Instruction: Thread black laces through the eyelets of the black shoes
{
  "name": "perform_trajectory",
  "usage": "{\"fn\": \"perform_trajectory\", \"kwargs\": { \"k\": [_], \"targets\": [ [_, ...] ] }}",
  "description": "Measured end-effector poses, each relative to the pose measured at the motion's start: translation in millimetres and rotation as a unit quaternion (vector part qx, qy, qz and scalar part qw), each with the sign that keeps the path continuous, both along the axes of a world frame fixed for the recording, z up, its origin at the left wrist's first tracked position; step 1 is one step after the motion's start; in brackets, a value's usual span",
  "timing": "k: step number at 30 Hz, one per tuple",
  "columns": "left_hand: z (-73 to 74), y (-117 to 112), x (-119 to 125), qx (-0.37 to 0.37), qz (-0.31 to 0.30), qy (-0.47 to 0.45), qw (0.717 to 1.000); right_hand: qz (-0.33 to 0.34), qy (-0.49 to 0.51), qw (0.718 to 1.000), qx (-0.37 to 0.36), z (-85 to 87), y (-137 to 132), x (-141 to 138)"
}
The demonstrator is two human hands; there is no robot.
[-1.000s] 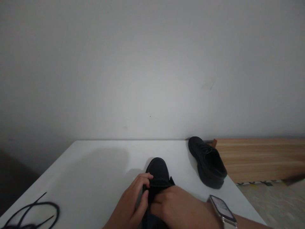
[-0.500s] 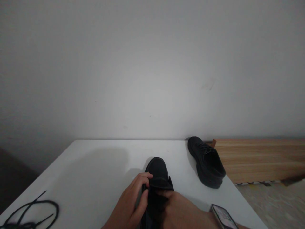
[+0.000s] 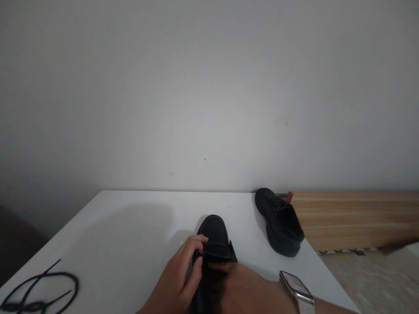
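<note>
— White bench point(image 3: 124, 235) fills the lower part of your view, pushed flat against a plain pale wall point(image 3: 209, 87) that takes up everything above it.
— Off its right edge, a wooden board point(image 3: 353, 218) runs along the foot of the wall, with light floor point(image 3: 376, 274) below it.
— Count time. Shoes: two, both black. The near shoe point(image 3: 214, 231) sits on the bench right in front of you, bottom middle, toe pointing away toward the wall.
— The far shoe point(image 3: 279, 222) stands by the bench's right edge at the back corner, toe to the wall too, well apart from your hands and touched by nobody.
— Laces: one that I can make out, a black lace point(image 3: 39, 290) lying loose in loops at the bench's front-left corner, far from either shoe.
— Hands: two, both yours, both on the near shoe. Your left hand point(image 3: 178, 283) is curled round its left side, fingertips pressed at the edge of the tongue flap.
— Your right hand point(image 3: 248, 292) is closed over the shoe's right side, fingers bent in at the opening. The fingertips are lost against the black, so how deep they go I can't tell.
— One watch point(image 3: 296, 285), on your right wrist, face up, at the bottom edge of the view.
</note>
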State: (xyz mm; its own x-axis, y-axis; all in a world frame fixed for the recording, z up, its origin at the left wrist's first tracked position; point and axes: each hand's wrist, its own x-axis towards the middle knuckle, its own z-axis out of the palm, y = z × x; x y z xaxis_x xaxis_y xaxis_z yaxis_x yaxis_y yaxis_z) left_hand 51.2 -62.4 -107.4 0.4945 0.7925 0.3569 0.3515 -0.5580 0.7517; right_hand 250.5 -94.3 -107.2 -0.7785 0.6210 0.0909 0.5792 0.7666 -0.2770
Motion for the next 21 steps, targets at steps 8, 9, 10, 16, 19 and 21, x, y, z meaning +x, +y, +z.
{"fn": "perform_trajectory", "kwargs": {
  "k": [8, 9, 10, 16, 19, 21],
  "targets": [
    [-7.5, 2, -2, 0.026, 0.020, -0.039, 0.999, 0.034, 0.029, 0.993, 0.107, 24.9, 0, -3],
    [-6.1, 3, -3, 0.039, 0.012, -0.034, 0.999, 0.031, 0.044, 0.992, 0.118, 27.6, -3, 0],
    [-4.2, 3, -4, 0.058, -0.006, -0.028, 0.998, 0.011, 0.071, 0.989, 0.133, 28.4, -7, 4],
    [6.3, 5, 0, 0.151, -0.112, 0.019, 0.982, -0.358, 0.379, 0.848, 0.099, -6.1, -30, 13],
    [6.3, 3, 4, 0.168, -0.110, 0.060, 0.978, -0.347, 0.440, 0.828, 0.000, -22.2, -30, 3],
    [6.7, -2, 3, 0.188, -0.098, 0.085, 0.974, -0.331, 0.438, 0.836, -0.007, -25.0, -27, -4]
  ]
}}
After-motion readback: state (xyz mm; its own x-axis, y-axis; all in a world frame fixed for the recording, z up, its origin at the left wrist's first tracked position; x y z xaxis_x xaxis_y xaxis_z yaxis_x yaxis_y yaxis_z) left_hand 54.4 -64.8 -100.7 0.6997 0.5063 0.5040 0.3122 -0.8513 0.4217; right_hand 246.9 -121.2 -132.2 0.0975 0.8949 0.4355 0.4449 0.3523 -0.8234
